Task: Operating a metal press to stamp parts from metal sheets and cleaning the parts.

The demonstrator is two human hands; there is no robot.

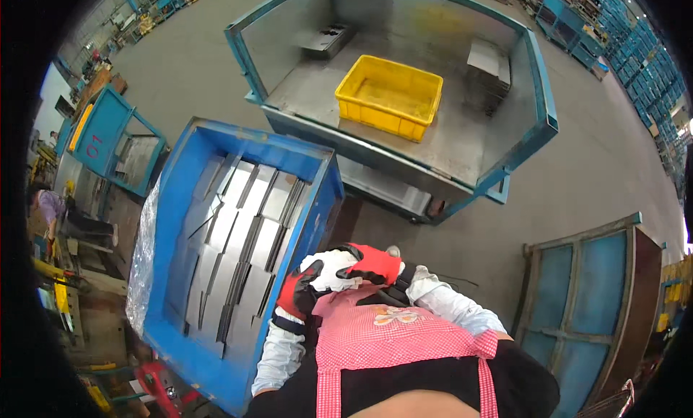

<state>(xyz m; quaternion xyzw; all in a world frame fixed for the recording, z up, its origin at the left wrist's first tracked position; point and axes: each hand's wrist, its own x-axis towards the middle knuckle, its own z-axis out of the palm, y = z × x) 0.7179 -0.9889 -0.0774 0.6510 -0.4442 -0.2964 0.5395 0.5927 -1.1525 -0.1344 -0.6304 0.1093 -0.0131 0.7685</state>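
Both of my hands wear red and black gloves and meet in front of my pink checked apron (390, 328). Between them is a crumpled white cloth (330, 268). My left hand (297, 288) closes on its left side, near the rim of a big blue bin (326, 194). From the right, my right hand (374, 264) grips the same cloth, its dark fingertips bent over it. Flat grey metal plates (234, 252) lie in overlapping rows inside the bin, to the left of my hands.
Ahead stands a teal-framed metal cart (303, 79) carrying a yellow plastic crate (390, 118) and stacked metal parts (489, 64). A blue panelled rack (577, 288) is at right. Far left, a person (61, 212) bends near a teal trolley (108, 147). Clear plastic wrap (142, 266) hangs outside the bin.
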